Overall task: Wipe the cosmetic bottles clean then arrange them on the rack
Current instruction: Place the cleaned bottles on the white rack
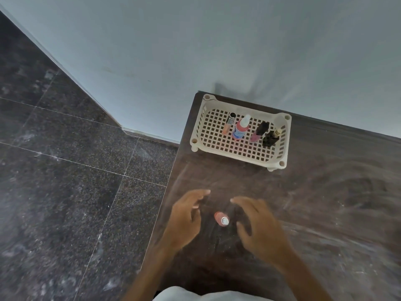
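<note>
**Cosmetic bottle stands loose between two released grips**

Cosmetic bottle number five, a small pink bottle with a silver cap, appears to stand upright on the dark desk, near us and close to the desk's left edge. Our left grip and right grip flank it, both released, with relaxed, spread fingers that touch nothing. Blur hides the finer detail of the fingers.

At the far side, the cream lattice rack holds four items in a row: a slim tube, a pink spray bottle, a gloss tube and a black perfume bottle.

We judge these risks from here:

- **Knocking it over:** The bottle is narrow and top-heavy. A glancing finger could tip it, and it could roll off the nearby left edge onto the stone floor.
- **Skipping the wipe:** We see no cloth, so the bottle may reach the rack without being wiped.
- **Upsetting the row:** The row in the rack is tight. Setting a fifth bottle among them could knock a neighbour over.
- **Unsteady footing:** The open lattice may give a small base a poor footing.
</note>
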A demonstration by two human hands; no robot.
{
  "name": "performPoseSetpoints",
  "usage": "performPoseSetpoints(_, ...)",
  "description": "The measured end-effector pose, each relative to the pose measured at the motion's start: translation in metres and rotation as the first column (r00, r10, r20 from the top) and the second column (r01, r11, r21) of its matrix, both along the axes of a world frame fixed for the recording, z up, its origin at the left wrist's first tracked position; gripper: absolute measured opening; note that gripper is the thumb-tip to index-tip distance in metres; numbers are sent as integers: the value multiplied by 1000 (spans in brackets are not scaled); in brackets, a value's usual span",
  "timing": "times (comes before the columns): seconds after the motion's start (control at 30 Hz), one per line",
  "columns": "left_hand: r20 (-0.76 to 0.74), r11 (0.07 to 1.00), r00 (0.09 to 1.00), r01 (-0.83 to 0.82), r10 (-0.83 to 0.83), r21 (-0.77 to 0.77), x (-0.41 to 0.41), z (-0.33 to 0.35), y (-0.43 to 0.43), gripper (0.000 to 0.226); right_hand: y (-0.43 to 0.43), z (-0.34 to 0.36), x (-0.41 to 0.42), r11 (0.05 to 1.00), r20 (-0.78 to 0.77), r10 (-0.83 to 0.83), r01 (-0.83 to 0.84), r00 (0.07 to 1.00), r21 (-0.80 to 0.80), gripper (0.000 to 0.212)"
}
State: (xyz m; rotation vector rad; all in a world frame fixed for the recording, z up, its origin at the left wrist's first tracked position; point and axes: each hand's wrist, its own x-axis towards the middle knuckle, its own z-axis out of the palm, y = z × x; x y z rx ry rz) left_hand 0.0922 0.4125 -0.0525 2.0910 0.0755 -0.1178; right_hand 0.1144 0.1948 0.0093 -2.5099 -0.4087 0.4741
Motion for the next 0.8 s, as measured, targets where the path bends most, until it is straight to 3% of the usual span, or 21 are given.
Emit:
performPoseSetpoints(0.13, -69, 994, 992, 104, -101, 37, -29, -15, -9, 66, -2, -12, -20, 999, -72, 54, -53, 996, 10, 62)
performPoseSetpoints(0.4, -15, 985, 994, 107, -106, 132, -12, -14, -36, 40, 17, -36, -19, 993, -10, -70, 71, 997, 99, 34)
performPoseSetpoints(0.5, 27, 991, 996, 85, -88, 104, -7, -11, -36, 31, 21, -24, -10, 981, -10, -110, 110, 994, 158, 28)
performPoseSetpoints(0.63, 110, 1000, 994, -12, 10, 14, 22, 15, -29, 31, 31, 13, 30, 984, 87, -53, 38, 995, 171, 28)
performPoseSetpoints(0.8, 186, 995, 979, -92, 86, 25, 98, 66, -14, 28, 53, 66, 109, 988, 249, 73, -104, 966, 114, 28)
